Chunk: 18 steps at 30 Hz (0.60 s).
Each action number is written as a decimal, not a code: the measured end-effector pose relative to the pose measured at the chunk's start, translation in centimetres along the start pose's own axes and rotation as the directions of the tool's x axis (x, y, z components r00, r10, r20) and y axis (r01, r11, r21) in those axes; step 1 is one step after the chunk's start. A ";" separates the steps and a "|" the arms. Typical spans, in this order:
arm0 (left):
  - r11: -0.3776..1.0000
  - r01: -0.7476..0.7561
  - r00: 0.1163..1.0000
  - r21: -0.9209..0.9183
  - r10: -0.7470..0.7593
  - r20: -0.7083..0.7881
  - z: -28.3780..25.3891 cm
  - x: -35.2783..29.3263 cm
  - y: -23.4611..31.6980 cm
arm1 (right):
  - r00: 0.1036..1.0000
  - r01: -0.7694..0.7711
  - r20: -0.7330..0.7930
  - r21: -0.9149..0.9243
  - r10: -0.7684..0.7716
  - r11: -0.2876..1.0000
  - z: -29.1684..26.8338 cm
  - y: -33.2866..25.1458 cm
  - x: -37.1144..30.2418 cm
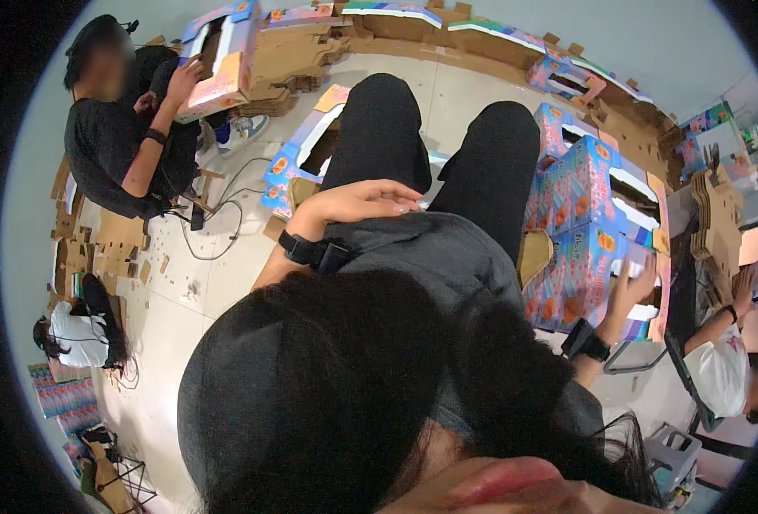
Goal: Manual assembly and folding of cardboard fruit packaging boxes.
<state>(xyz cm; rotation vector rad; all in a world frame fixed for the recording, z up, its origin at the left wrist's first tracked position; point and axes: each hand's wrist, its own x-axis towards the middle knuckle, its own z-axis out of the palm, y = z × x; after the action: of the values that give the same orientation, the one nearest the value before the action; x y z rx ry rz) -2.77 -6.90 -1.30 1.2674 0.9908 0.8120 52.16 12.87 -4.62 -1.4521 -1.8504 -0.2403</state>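
Note:
My left hand lies across my lap with its fingers stretched out, and nothing shows in it. At my right side, my right hand rests over the top of a pink and blue printed carton, fingers apart beside its cut-out opening. Behind it stands a similar carton, with another carton farther off. Past my left knee is one more carton, partly hidden by my leg. Each wrist wears a black band.
A person at the far left holds a carton. Someone in white sits at the lower left; another works at the right beside stacked brown cardboard. A cable and scraps lie on the floor. A grey stool stands lower right.

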 end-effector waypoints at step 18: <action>0.991 -0.119 0.980 0.054 0.126 -0.153 -1.1 -2.6 2.5 | 0.523 0.687 0.267 0.431 -0.810 0.585 9.3 -32.8 0.2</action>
<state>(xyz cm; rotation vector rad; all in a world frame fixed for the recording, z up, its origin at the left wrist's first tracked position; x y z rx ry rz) -4.72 -8.50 1.52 1.3284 1.0687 1.0022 18.66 7.29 -1.33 -0.4031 -2.7055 -0.0536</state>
